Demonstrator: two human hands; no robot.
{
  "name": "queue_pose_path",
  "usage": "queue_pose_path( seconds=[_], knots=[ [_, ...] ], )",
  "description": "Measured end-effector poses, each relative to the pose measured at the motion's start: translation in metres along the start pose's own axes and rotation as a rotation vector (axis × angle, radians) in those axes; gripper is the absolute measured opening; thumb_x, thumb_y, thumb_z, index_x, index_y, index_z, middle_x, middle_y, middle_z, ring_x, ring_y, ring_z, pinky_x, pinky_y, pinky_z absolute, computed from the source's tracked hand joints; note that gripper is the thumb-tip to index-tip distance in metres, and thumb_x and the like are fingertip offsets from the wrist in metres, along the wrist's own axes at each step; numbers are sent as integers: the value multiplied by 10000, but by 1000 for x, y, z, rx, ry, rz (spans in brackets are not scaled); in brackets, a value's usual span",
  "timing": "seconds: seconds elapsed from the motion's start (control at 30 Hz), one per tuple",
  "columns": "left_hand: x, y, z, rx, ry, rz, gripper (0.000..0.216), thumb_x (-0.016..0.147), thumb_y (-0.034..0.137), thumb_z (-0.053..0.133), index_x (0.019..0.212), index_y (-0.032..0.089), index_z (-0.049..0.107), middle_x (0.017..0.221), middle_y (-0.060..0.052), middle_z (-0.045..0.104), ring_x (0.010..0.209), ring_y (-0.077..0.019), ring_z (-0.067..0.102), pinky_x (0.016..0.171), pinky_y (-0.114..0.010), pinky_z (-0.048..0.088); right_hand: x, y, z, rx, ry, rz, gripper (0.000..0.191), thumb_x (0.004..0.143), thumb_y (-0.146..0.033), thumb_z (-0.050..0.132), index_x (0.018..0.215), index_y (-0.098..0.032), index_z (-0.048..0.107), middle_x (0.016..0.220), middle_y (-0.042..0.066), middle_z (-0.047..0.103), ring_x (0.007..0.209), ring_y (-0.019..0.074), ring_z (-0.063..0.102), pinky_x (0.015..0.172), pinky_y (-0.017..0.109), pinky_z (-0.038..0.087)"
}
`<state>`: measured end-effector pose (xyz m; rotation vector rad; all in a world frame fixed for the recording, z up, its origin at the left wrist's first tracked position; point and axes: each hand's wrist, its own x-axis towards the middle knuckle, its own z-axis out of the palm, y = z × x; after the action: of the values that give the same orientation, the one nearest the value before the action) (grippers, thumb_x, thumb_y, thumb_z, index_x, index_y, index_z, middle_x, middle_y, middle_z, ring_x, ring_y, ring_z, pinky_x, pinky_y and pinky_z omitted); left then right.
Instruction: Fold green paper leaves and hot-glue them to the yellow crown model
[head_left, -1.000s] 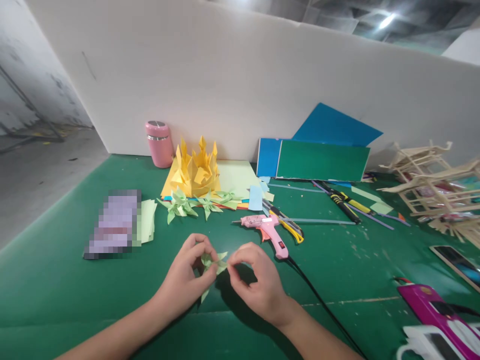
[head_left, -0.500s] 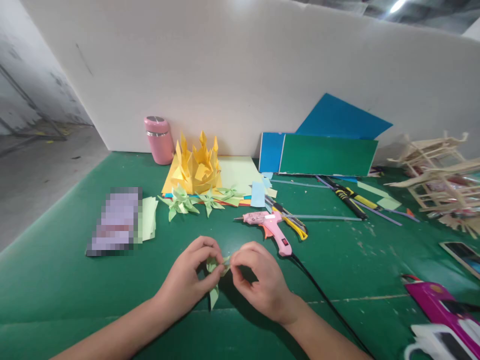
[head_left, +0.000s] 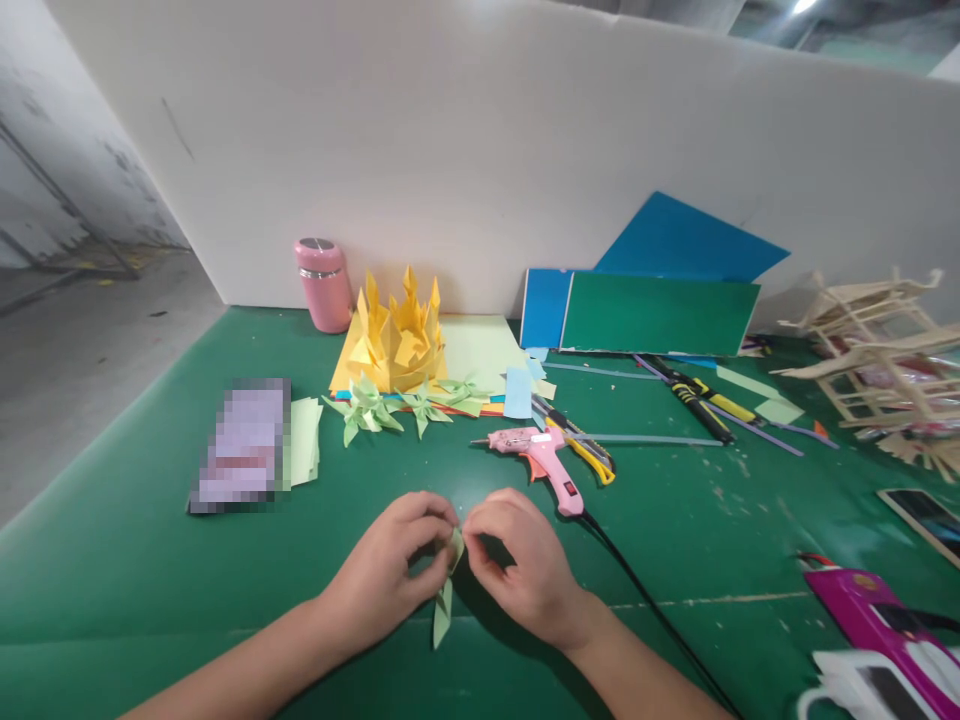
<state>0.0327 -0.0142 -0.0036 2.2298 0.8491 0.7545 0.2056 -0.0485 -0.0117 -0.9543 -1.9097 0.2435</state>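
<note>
Over the near middle of the green table, my left hand (head_left: 394, 565) pinches a folded light-green paper flower (head_left: 443, 612) between thumb and fingers. One pointed petal hangs down below the thumb, and the rest is mostly hidden by the fingers. My right hand (head_left: 529, 570) is closed in a pinch against the flower's upper right edge. Its fingertips meet the paper there, close to the left fingertips. Finished-looking green paper flowers (head_left: 366, 407) lie farther back, in front of a yellow folded-paper crown shape (head_left: 401, 340). A pink glue gun (head_left: 544, 455) rests just beyond my right hand.
At the left lie a blurred-out purple item (head_left: 244, 440) and light-green paper slips (head_left: 304, 440). A pink flask (head_left: 324, 287) stands behind. Rightward are a utility knife (head_left: 592, 455), pliers (head_left: 697, 405), a wooden stick model (head_left: 877, 350), a phone (head_left: 926, 522) and a magenta device (head_left: 862, 610). A black cord (head_left: 637, 580) runs nearby.
The paper flower has turned in my left hand, so less of it shows, and its hanging petal sits lower and farther right. My left hand has shifted slightly right, with the fingertips now nearer each other.
</note>
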Motion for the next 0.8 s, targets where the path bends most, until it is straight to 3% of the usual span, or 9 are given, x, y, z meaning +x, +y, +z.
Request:
queue_pose_path(
  seconds=[0.2, 0.33, 0.57, 0.8],
  knots=[
    [3, 2, -1, -31, 82, -67, 163, 780, 104, 454, 657, 205, 487, 780, -20, 572, 678, -137, 571, 594, -231, 480, 4, 0, -6, 119, 52, 246, 35, 857, -211, 536, 883, -212, 560, 730, 12, 613, 675, 154, 559, 629, 274, 462],
    [5, 4, -1, -45, 142, -96, 151, 770, 132, 474, 641, 208, 489, 672, 7, 557, 605, -132, 546, 551, -227, 456, 8, -4, -3, 169, 11, 310, 134, 823, -312, 618, 748, -206, 583, 686, 11, 630, 649, 154, 564, 608, 271, 453],
    [2, 9, 0, -92, 231, -261, 68, 730, 164, 520, 708, 202, 572, 612, 22, 595, 534, -119, 544, 515, -211, 468, 12, -12, 7, 216, 56, 441, 98, 787, -156, 552, 725, -204, 611, 670, 9, 643, 626, 145, 584, 610, 261, 466],
    [4, 11, -5, -78, 256, -273, 81, 717, 181, 559, 690, 209, 629, 611, 17, 653, 534, -121, 587, 534, -209, 495, 17, -14, 9, 184, 77, 430, 142, 775, -131, 535, 684, -206, 616, 656, 14, 666, 616, 147, 598, 608, 261, 469]
  ],
)
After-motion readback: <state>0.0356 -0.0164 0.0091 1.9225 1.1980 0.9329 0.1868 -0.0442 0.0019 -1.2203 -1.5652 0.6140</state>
